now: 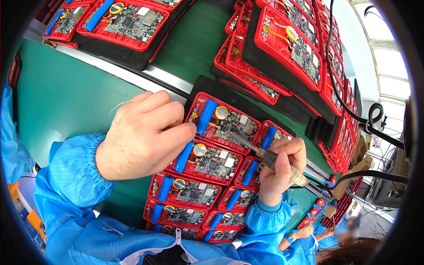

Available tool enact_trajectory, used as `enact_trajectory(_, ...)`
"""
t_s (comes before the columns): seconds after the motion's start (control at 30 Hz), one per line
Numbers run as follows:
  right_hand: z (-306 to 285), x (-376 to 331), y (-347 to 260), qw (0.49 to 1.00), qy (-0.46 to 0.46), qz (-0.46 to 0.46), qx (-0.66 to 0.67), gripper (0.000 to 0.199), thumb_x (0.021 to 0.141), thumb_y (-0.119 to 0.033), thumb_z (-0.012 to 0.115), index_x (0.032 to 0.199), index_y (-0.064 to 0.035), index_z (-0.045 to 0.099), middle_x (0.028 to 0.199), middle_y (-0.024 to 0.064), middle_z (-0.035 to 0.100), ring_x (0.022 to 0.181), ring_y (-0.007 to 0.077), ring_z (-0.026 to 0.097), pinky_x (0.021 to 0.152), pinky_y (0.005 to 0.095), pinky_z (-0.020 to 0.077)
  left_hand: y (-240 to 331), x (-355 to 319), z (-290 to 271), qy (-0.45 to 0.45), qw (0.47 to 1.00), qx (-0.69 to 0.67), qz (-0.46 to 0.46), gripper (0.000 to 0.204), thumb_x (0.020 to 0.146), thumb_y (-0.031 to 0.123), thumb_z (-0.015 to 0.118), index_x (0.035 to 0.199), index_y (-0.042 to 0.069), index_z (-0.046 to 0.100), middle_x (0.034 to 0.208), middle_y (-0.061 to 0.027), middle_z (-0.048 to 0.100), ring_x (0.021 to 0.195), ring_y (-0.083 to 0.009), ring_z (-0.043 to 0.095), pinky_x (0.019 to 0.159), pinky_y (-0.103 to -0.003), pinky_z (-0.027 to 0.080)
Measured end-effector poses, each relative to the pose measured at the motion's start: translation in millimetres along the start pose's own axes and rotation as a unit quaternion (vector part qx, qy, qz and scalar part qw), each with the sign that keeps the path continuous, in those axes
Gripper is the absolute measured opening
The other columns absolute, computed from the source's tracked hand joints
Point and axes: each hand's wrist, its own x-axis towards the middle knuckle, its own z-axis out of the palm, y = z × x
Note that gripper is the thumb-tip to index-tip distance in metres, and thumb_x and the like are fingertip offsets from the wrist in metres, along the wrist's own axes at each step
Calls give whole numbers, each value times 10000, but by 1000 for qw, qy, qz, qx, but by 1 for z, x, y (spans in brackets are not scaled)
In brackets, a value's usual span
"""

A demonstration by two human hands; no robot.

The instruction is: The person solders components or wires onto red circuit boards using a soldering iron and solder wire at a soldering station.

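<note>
At the left edge of the red case [223, 126], the left hand [143, 137] pinches thin wire [109, 114], presumably for steadiness. The case lies open side up, leaving its board reachable. From its right, the right hand [280, 172] grips a soldering iron [268, 157] pen-fashion, likely for fine control. Green bench [75, 84] spreads left of the case; bright windows [388, 62] stand far right.

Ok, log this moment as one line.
left hand: pinching thin wire | right hand: gripping soldering iron | iron tip: over circuit board | board: in red housing
</note>
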Motion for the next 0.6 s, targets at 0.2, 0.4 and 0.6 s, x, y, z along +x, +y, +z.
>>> enact_trajectory(0.2,-2,-1,-1,1000,4,-20,1,286,824,-269,570,757,-36,418,671,64,442,603,111,362,575,258,293,4,2,-7,-12,1000,-18,-8,211,637,36,722,819,53,615,703,-64,480,606,-233,460,520,-352,375)
enact_trajectory(0.4,-25,-22,-35,999,-24,-7,-35,348,874,-354,538,834,-17,460,742,58,476,677,102,401,622,245,311,28,-16,-35,-32,993,-87,-74,278,681,-51,651,938,-3,556,819,-139,517,700,-295,492,616,-357,407)
enact_trajectory(0.6,-31,-79,-67,990,-88,104,-30,201,819,-42,654,929,-40,485,774,12,527,648,64,481,601,212,384,60,-59,-49,-7,996,21,-82,200,676,-54,681,842,27,605,873,-107,542,746,-266,516,617,-351,422)
